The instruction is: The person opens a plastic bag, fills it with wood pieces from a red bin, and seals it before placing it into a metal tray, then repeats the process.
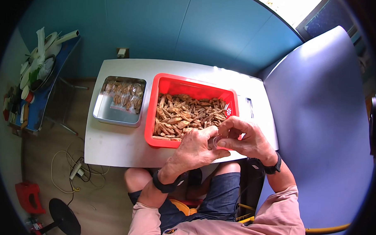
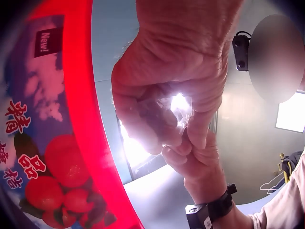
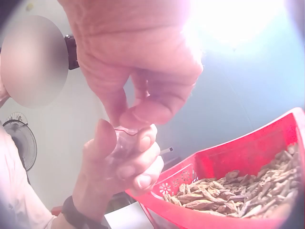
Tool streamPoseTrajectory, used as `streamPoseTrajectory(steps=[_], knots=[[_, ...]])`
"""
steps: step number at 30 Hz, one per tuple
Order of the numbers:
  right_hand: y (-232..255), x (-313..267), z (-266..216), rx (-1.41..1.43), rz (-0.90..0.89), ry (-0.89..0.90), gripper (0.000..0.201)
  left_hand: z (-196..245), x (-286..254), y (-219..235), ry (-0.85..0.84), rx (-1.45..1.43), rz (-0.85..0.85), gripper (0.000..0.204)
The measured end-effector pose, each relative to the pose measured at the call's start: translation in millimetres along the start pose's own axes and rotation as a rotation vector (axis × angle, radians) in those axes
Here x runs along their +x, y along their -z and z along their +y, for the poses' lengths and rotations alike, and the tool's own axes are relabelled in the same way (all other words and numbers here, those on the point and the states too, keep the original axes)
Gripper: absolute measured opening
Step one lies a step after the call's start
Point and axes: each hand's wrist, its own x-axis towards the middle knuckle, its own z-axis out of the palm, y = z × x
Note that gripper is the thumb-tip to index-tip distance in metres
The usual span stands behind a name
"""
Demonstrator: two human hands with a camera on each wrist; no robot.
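Above the near right corner of a red plastic bin point(image 1: 149, 128), both hands meet at a small clear plastic bag point(image 3: 123, 139). My left hand point(image 1: 195, 147) holds the bag's body between thumb and curled fingers. At its top edge, where a thin red line shows in the right wrist view, my right hand point(image 1: 253, 140) pinches the plastic with thumb and fingertips. Fingers hide much of the bag, and I cannot tell what is inside it. Dried brown slices point(image 1: 184, 117) are heaped in the bin.
Left of the bin, a metal tray point(image 1: 121, 117) holds several small filled clear bags point(image 1: 126, 96). Both stand on a white table point(image 1: 112, 150). A slim pale object point(image 1: 249, 107) lies right of the bin. A purple-grey panel point(image 1: 320, 122) rises at the right, and a teal wall point(image 1: 150, 25) behind.
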Motion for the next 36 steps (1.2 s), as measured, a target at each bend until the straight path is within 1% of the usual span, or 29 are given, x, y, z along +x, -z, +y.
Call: streamPoseTrajectory(steps=[1, 3, 4, 6, 7, 9, 10, 12, 13, 15, 16, 18, 19, 21, 23, 26, 28, 30, 31, 32, 33, 34, 35, 36], knots=[[0, -1, 1, 0.001, -0.001, -0.001, 0.022, -1, 0, 0, 0.02, 0.023, -0.011, 0.043], [0, -4, 2, -0.084, 0.084, 0.055, 0.017, 5, 1, 4, 0.047, 0.019, -0.012, 0.042], [0, -6, 2, -0.084, 0.084, 0.054, 0.017, 6, 1, 6, 0.072, 0.016, -0.013, 0.042], [2, -8, 3, -0.129, 0.094, 0.186, 0.019, 1, 2, 4, 0.083, 0.008, 0.001, 0.042], [3, -8, 3, -0.127, 0.095, 0.185, 0.019, 0, 2, 3, 0.092, 0.0, 0.017, 0.041], [5, -8, 4, -0.207, -0.021, 0.179, 0.021, -1, 3, 3, 0.089, 0.031, 0.008, 0.04], [6, -7, 7, -0.204, -0.02, 0.178, 0.021, -1, 4, 3, 0.085, 0.062, 0.002, 0.039], [7, -6, 18, -0.191, -0.104, 0.208, 0.022, 1, 4, 5, 0.087, 0.043, -0.011, 0.038], [8, -4, 17, -0.188, -0.104, 0.208, 0.022, 1, 4, 5, 0.088, 0.022, -0.022, 0.037], [8, -1, 13, -0.108, -0.182, 0.133, 0.02, -3, 5, 3, 0.079, 0.026, -0.028, 0.036], [8, -1, 12, -0.105, -0.181, 0.132, 0.02, -5, 5, 2, 0.068, 0.028, -0.033, 0.036], [7, -1, 12, -0.117, -0.214, 0.039, 0.019, -7, 5, 0, 0.048, 0.036, -0.029, 0.035], [6, 0, 14, -0.114, -0.215, 0.04, 0.019, -7, 5, 0, 0.024, 0.045, -0.023, 0.035], [2, -2, 19, -0.135, -0.181, 0.095, 0.018, -9, 4, 0, 0.035, 0.051, -0.028, 0.035], [-3, -6, 20, -0.115, -0.164, 0.092, 0.018, -7, 1, 0, 0.04, 0.062, -0.036, 0.035], [-9, -14, 21, -0.093, -0.129, 0.119, 0.018, 0, -7, 0, 0.082, 0.083, -0.042, 0.036], [-14, -19, 23, -0.087, -0.114, 0.151, 0.018, 3, -12, -1, 0.145, 0.028, -0.054, 0.039], [-17, -24, 24, -0.103, 0.012, 0.264, 0.014, 12, -14, 0, 0.133, 0.05, -0.042, 0.042], [-16, -26, 19, -0.104, 0.009, 0.272, 0.014, 16, -15, 2, 0.118, 0.068, -0.036, 0.046], [-12, -29, 13, -0.104, 0.034, 0.225, 0.012, 18, -15, 2, 0.115, 0.072, -0.03, 0.046], [-9, -32, 8, -0.105, 0.06, 0.178, 0.011, 20, -14, 3, 0.069, 0.109, -0.015, 0.05], [-8, -34, 7, -0.111, 0.06, 0.184, 0.011, 21, -13, 5, 0.022, 0.144, -0.001, 0.053], [-8, -36, 7, 0.004, 0.113, 0.128, 0.01, 23, -9, 7, 0.036, 0.157, -0.021, 0.059], [-7, -38, 8, 0.117, 0.167, 0.072, 0.009, 28, -7, 9, 0.028, 0.156, -0.017, 0.059]])
